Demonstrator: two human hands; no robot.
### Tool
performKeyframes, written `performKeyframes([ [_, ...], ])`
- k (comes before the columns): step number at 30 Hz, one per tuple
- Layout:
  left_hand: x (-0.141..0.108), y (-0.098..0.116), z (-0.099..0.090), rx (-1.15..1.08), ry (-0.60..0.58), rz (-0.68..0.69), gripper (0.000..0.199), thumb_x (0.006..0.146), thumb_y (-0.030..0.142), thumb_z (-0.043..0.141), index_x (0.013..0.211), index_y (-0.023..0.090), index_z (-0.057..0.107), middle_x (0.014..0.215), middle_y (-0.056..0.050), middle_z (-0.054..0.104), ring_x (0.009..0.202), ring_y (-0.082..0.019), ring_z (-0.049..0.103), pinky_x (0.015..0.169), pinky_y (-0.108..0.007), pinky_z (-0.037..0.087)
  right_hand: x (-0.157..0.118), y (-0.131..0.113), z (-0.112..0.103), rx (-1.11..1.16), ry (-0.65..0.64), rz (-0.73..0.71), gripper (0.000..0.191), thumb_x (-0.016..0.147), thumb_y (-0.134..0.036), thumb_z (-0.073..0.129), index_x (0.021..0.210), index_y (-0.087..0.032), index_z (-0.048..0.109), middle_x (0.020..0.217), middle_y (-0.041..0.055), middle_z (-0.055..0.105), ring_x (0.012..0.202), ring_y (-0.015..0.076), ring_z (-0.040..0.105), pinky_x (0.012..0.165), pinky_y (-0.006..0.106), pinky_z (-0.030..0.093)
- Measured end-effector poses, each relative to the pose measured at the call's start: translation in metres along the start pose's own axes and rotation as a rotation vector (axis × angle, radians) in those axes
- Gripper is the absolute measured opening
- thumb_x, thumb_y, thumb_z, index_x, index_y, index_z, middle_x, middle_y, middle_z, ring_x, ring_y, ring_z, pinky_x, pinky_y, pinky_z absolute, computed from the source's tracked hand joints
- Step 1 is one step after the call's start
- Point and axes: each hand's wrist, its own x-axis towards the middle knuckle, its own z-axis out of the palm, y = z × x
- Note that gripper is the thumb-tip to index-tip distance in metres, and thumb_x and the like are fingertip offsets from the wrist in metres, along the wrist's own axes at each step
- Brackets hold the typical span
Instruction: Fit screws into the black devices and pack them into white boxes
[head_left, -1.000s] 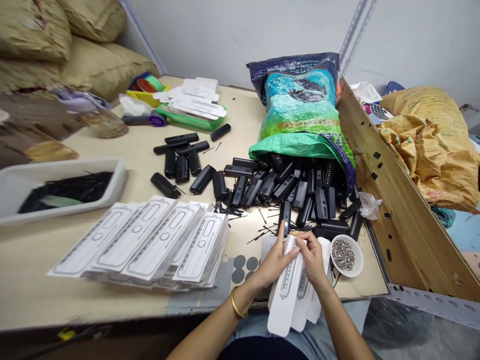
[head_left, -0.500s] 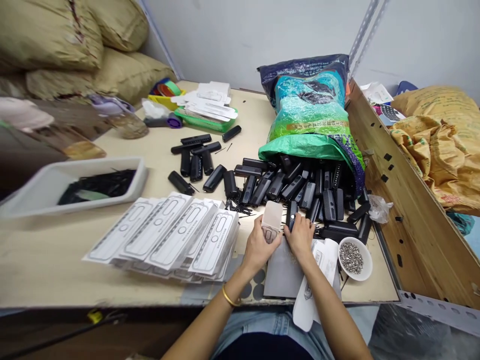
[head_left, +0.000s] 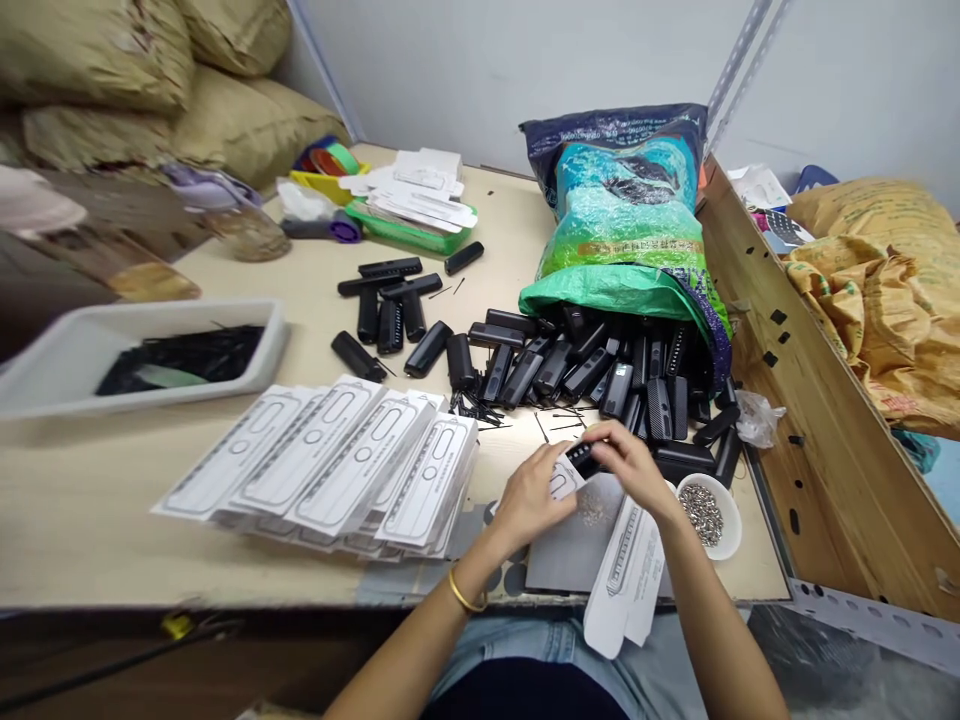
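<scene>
My left hand (head_left: pixel 534 500) is wrapped round a small white printed box (head_left: pixel 564 478), near the front edge of the table. My right hand (head_left: pixel 628 462) pinches a black case (head_left: pixel 582 458), whose lower end is in the mouth of the box. Under the hands lies a grey board (head_left: pixel 566 555) with small bits scattered on it. Flat white cartons (head_left: pixel 626 560) rest at its right side, hanging over the table edge. Beyond the hands, many black cases (head_left: pixel 551 368) spill from a green and blue bag (head_left: pixel 626 215).
Stacked white boxes (head_left: pixel 352 460) stand left of my hands. Further left is a white tray (head_left: pixel 270 345) of black strips. A white bowl (head_left: pixel 733 540) of small metal parts sits at the right, by a wooden side board (head_left: pixel 825 440). A green tray (head_left: pixel 409 238) stands behind.
My right hand has lifted a black case from the pile and brought it to the box in my left hand. The box has tilted to the right.
</scene>
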Motion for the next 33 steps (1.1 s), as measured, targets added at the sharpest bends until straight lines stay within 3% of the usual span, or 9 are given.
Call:
performKeyframes([
  [3, -0.003, -0.006, -0.005, -0.108, 0.168, -0.095, 0.060, 0.071, 0.024, 0.061, 0.129, 0.020, 0.045, 0.117, -0.008, 0.058, 0.106, -0.024, 0.057, 0.092, -0.037, 0.045, 0.026, 0.022, 0.023, -0.313, 0.201, 0.161, 0.021, 0.089, -0.024, 0.044, 0.083, -0.019, 0.063, 0.090, 0.0098, 0.062, 0.093, 0.0233, 0.051, 0.087, 0.038, 0.037],
  [9, 0.001, 0.007, -0.002, -0.264, 0.307, -0.071, 0.066, 0.072, 0.027, 0.064, 0.133, 0.020, 0.041, 0.125, -0.009, 0.055, 0.115, -0.025, 0.053, 0.102, -0.039, 0.039, 0.042, 0.048, 0.038, -0.427, 0.154, 0.179, 0.011, 0.075, -0.011, 0.056, 0.065, -0.015, 0.059, 0.078, 0.0142, 0.064, 0.088, 0.0260, 0.053, 0.082, 0.039, 0.036],
  [14, 0.010, 0.025, 0.018, -0.348, 0.285, -0.024, 0.070, 0.075, 0.025, 0.062, 0.138, 0.021, 0.034, 0.136, -0.011, 0.046, 0.128, -0.025, 0.041, 0.109, -0.041, 0.031, 0.014, 0.015, -0.004, -0.221, 0.326, 0.153, 0.014, 0.087, -0.027, 0.046, 0.097, -0.018, 0.052, 0.082, 0.0050, 0.064, 0.076, 0.0176, 0.061, 0.069, 0.030, 0.046],
  [16, 0.011, 0.028, 0.026, -0.358, 0.261, -0.011, 0.071, 0.076, 0.024, 0.061, 0.140, 0.022, 0.031, 0.140, -0.010, 0.042, 0.132, -0.025, 0.037, 0.111, -0.041, 0.028, -0.001, -0.008, -0.014, 0.162, 0.531, 0.052, 0.026, 0.087, -0.030, 0.050, 0.112, -0.023, 0.046, 0.081, 0.0009, 0.063, 0.076, 0.0163, 0.062, 0.071, 0.031, 0.048],
  [18, 0.012, 0.029, 0.034, -0.345, 0.249, 0.003, 0.073, 0.077, 0.024, 0.061, 0.141, 0.023, 0.028, 0.141, -0.010, 0.040, 0.133, -0.025, 0.036, 0.111, -0.040, 0.028, -0.014, -0.027, -0.014, 0.260, 0.622, -0.009, 0.022, 0.084, -0.029, 0.057, 0.105, -0.025, 0.052, 0.083, 0.0007, 0.063, 0.077, 0.0164, 0.062, 0.073, 0.032, 0.049],
  [21, 0.012, 0.027, 0.041, -0.329, 0.246, 0.031, 0.074, 0.077, 0.023, 0.061, 0.142, 0.022, 0.025, 0.142, -0.011, 0.039, 0.133, -0.025, 0.035, 0.111, -0.041, 0.027, -0.027, -0.041, -0.003, 0.019, 0.513, -0.053, 0.006, 0.083, -0.026, 0.058, 0.086, -0.024, 0.062, 0.083, 0.0026, 0.064, 0.080, 0.0185, 0.060, 0.077, 0.034, 0.047],
  [24, 0.012, 0.025, 0.042, -0.321, 0.256, 0.058, 0.070, 0.078, 0.023, 0.060, 0.140, 0.023, 0.026, 0.140, -0.011, 0.041, 0.130, -0.024, 0.039, 0.109, -0.042, 0.030, -0.032, -0.035, 0.005, -0.143, 0.380, -0.081, 0.009, 0.083, -0.024, 0.057, 0.081, -0.024, 0.066, 0.092, 0.0051, 0.064, 0.094, 0.0223, 0.057, 0.088, 0.041, 0.043],
  [30, 0.010, 0.025, 0.037, -0.259, 0.177, 0.213, 0.044, 0.072, 0.010, 0.056, 0.114, 0.022, 0.048, 0.124, -0.010, 0.053, 0.120, -0.025, 0.048, 0.103, -0.044, 0.039, -0.023, -0.004, 0.019, 0.167, 0.510, 0.053, 0.042, 0.078, -0.032, 0.064, 0.118, -0.023, 0.052, 0.107, 0.0063, 0.059, 0.089, 0.0189, 0.059, 0.079, 0.035, 0.049],
  [33, 0.007, 0.025, 0.036, -0.305, 0.142, 0.208, 0.062, 0.074, 0.013, 0.058, 0.130, 0.022, 0.034, 0.133, -0.014, 0.046, 0.124, -0.027, 0.046, 0.104, -0.048, 0.038, -0.022, 0.001, 0.037, 0.107, 0.526, -0.034, 0.026, 0.083, -0.032, 0.057, 0.107, -0.022, 0.058, 0.102, 0.0058, 0.061, 0.090, 0.0197, 0.059, 0.081, 0.037, 0.048],
])
